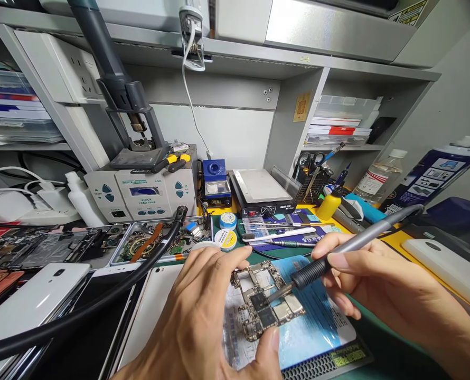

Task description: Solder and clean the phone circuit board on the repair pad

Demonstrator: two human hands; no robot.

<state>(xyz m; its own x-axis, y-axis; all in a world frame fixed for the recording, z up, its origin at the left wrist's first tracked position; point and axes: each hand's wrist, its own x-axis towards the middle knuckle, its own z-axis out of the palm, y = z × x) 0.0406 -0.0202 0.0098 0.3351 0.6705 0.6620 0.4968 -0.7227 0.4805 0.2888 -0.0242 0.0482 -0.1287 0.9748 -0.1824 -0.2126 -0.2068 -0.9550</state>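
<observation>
A phone circuit board (264, 316), crowded with chips and shields, is gripped at its edges by my left hand (203, 316), thumb at the near edge and fingers at the far left corner. Over it my right hand (362, 269) holds a soldering iron (338, 250) like a pen, fingers wrapped round the handle. The iron's tip points down-left at the dark chips in the middle of the board; whether it touches them I cannot tell. Beneath the board lies a blue printed plastic sheet (326, 327) on a dark work mat (349, 359).
A rework station (148, 192) stands at the back left, its black hose (100, 306) crossing the left side. Phones (56, 295) lie on the left. Behind the board are a parts tray (120, 248), small round tins (225, 239), a brush (282, 234) and a hot plate (262, 184).
</observation>
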